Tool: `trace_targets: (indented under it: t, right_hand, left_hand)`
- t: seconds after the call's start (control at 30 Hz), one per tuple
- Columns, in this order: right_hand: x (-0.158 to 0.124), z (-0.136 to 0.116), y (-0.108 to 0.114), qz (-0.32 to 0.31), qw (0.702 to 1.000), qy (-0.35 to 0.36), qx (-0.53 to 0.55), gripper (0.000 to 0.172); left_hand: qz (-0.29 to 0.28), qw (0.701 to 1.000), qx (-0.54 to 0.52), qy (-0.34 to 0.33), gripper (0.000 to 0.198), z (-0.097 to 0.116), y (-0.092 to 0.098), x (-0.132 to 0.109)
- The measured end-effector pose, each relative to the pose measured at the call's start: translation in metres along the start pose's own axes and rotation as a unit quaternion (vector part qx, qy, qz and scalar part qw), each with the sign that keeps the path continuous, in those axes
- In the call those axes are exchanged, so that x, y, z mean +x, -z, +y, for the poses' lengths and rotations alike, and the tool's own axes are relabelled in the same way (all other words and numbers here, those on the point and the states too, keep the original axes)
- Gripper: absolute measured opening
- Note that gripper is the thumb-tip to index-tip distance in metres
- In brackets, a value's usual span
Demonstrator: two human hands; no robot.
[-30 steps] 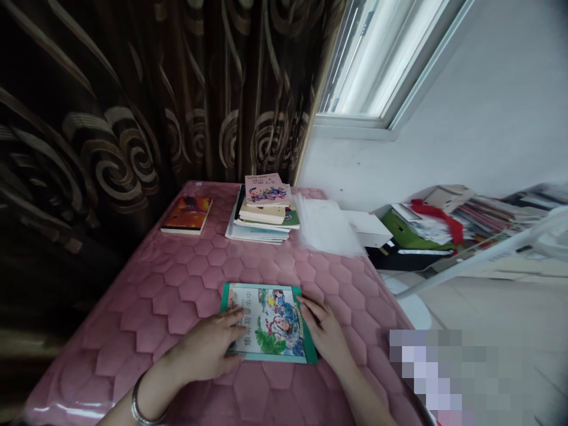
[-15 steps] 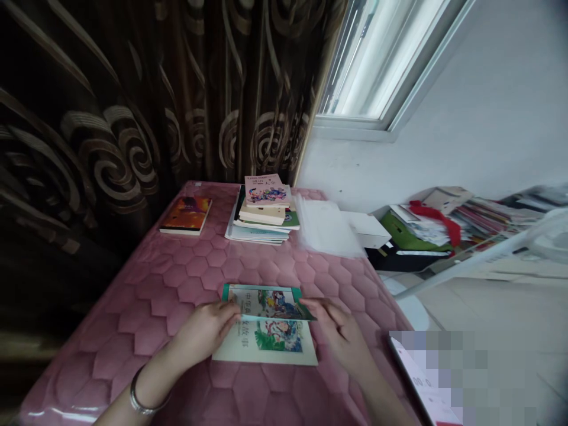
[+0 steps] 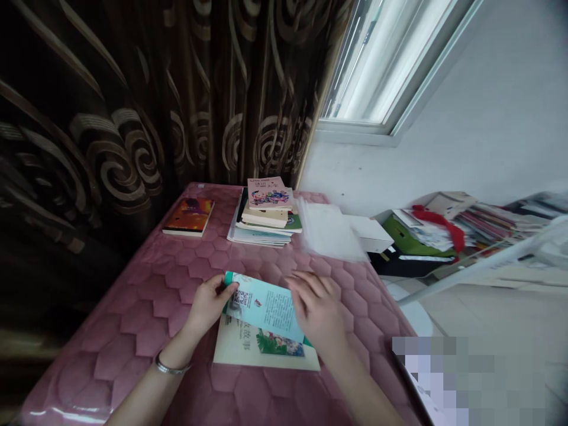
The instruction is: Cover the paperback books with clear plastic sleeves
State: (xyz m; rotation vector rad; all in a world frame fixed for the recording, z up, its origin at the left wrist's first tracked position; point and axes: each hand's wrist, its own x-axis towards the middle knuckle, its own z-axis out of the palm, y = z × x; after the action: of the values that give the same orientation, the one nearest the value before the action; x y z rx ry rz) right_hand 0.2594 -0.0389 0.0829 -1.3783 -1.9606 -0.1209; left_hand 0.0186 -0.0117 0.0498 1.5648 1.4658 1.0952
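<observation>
A pink surface [image 3: 151, 307] with a hexagon pattern carries an orange book [image 3: 189, 216] at far left, a book stack [image 3: 266, 219], whitish sheets [image 3: 331, 228] beside it, and, nearer, a cream book [image 3: 266, 355].

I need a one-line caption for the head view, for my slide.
Left hand pinches a turquoise flap over a book; right hand is at the flap's other end.

Dull, cool light enters at the window [image 3: 359, 65], beyond and right of the fingers [image 3: 228, 290], while the curtain [image 3: 177, 89] to their far left sinks towards black. Glare streaks the worktop [image 3: 133, 331] nearer and left of them. Small print on the turquoise sheet [image 3: 273, 305] between them is soft; far right, shapes stretch and smear; near right, pixelation.
</observation>
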Motion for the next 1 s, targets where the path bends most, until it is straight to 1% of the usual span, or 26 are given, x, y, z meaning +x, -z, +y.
trace_targets:
  t: [0.07, 0.13, 0.23, 0.3, 0.37, 0.4, 0.5, 0.57, 0.67, 0.77, 0.9, 0.93, 1.0]
  right_hand:
    - [0.013, -0.018, -0.008, -0.039, 0.997, 0.071, -0.007, 0.031]
    - [0.022, -0.033, -0.021, -0.080, 0.990, 0.110, -0.016, 0.032]
    - [0.023, -0.044, -0.042, -0.120, 0.986, 0.105, -0.046, 0.043]
    - [0.018, -0.045, -0.053, -0.135, 0.985, 0.083, -0.066, 0.050]
    - [0.013, -0.045, -0.059, -0.142, 0.984, 0.072, -0.077, 0.052]
    - [0.011, -0.045, -0.060, -0.140, 0.984, 0.072, -0.078, 0.050]
    - [0.015, -0.043, -0.055, -0.112, 0.989, 0.071, -0.070, 0.040]
    - [0.025, -0.039, -0.049, -0.082, 0.994, 0.050, -0.059, 0.036]
    - [0.044, -0.026, -0.044, -0.052, 0.997, 0.009, -0.050, 0.034]
    - [0.057, -0.011, -0.047, -0.049, 0.996, -0.005, -0.069, 0.033]
    - [0.062, -0.004, -0.057, -0.072, 0.991, 0.018, -0.112, 0.040]
    - [0.061, -0.004, -0.059, -0.084, 0.989, 0.020, -0.118, 0.042]
    - [0.057, -0.008, -0.061, -0.110, 0.986, 0.013, -0.123, 0.046]
  left_hand:
    - [0.022, 1.000, 0.001, 0.008, 0.031, 0.003, -0.004, 0.012]
    - [0.033, 0.999, 0.020, 0.012, 0.033, 0.006, -0.006, 0.023]
    - [0.030, 0.997, 0.072, 0.013, 0.037, 0.006, -0.005, 0.039]
    - [0.053, 0.992, 0.106, 0.041, 0.037, 0.001, -0.004, 0.051]
    - [0.084, 0.984, 0.128, 0.089, 0.033, -0.007, -0.003, 0.063]
    - [0.091, 0.981, 0.132, 0.110, 0.028, -0.011, -0.003, 0.070]
    - [0.079, 0.979, 0.131, 0.135, 0.018, -0.023, -0.007, 0.088]
    - [0.068, 0.980, 0.126, 0.140, 0.015, -0.027, -0.011, 0.096]
    - [0.075, 0.982, 0.113, 0.130, 0.016, -0.028, -0.016, 0.098]
    - [0.103, 0.985, 0.092, 0.102, 0.017, -0.024, -0.020, 0.090]
    - [0.119, 0.990, 0.057, 0.059, 0.018, -0.017, -0.018, 0.076]
    - [0.116, 0.991, 0.046, 0.051, 0.017, -0.015, -0.016, 0.074]
    - [0.099, 0.993, 0.038, 0.060, 0.012, -0.013, -0.012, 0.072]
